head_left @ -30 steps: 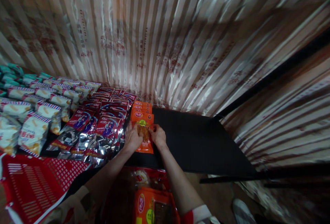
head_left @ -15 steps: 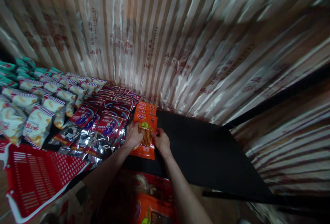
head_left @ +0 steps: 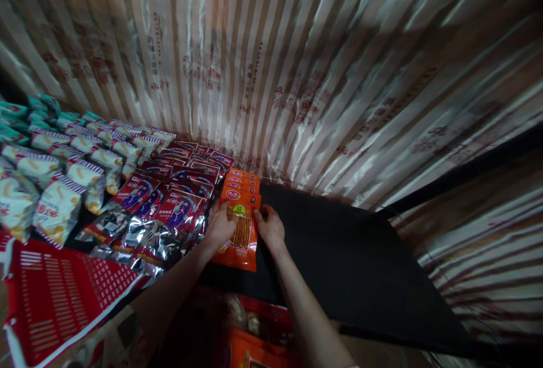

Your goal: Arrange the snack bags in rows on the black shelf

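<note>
In front of me an orange snack packet [head_left: 241, 231] lies face up on the black tabletop, with a clear window showing brown sticks inside. It overlaps several matching orange packets [head_left: 236, 180] stacked in a row behind it. My left hand [head_left: 219, 225] grips its left side, the thumb lying over the front. At the right edge, my right hand [head_left: 270, 226] pinches the same packet between thumb and curled fingers. Just left of my left hand are dark red snack packets [head_left: 180, 210] with silver lower parts, laid in overlapping rows.
White snack bags [head_left: 59, 207] and green bags [head_left: 42, 105] stand in rows at the left. A red basket [head_left: 63, 300] sits at the lower left. Below my forearms, more orange packets [head_left: 258, 351] lie in a dim container. A striped curtain [head_left: 271, 74] hangs behind the black table [head_left: 348, 255].
The front orange packet and both hands have barely shifted within the view. Both hands keep their hold on its sides. The camera view has tilted slightly.
</note>
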Motion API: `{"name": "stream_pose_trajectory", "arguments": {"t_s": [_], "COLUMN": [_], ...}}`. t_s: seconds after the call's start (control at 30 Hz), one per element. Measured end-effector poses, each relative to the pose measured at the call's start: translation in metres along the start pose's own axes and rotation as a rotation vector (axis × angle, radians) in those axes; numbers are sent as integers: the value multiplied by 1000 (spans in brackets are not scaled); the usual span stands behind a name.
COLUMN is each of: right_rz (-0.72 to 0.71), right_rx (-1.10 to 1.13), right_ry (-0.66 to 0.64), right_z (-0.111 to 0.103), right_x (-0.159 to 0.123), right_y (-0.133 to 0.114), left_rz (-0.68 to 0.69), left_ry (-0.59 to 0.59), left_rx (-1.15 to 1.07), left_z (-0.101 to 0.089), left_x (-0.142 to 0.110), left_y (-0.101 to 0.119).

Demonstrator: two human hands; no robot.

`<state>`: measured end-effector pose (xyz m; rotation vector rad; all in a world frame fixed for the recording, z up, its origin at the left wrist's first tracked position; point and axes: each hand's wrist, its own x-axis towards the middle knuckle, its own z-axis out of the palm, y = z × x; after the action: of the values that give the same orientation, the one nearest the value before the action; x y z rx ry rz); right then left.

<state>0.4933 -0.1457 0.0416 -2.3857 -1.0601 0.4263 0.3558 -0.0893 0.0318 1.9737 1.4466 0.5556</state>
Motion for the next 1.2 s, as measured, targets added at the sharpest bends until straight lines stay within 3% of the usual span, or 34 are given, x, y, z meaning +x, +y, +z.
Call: {"name": "stream_pose_trajectory", "arguments": {"t_s": [0.23,0.8,1.2], "right_rz": [27,77,102], "right_rx": [11,-46,-15], "right_ry": [-21,-22,-30], "right_z": [4,8,9], "right_x": [26,40,45], "right_y": [-8,-13,-11], "left_rz": [-10,-39,12], "left_ry": [24,-7,48], "left_rx": [35,19,10], "left_z": [5,2,9], "left_x": [3,2,6], "left_y": [-3,4,-2]}}
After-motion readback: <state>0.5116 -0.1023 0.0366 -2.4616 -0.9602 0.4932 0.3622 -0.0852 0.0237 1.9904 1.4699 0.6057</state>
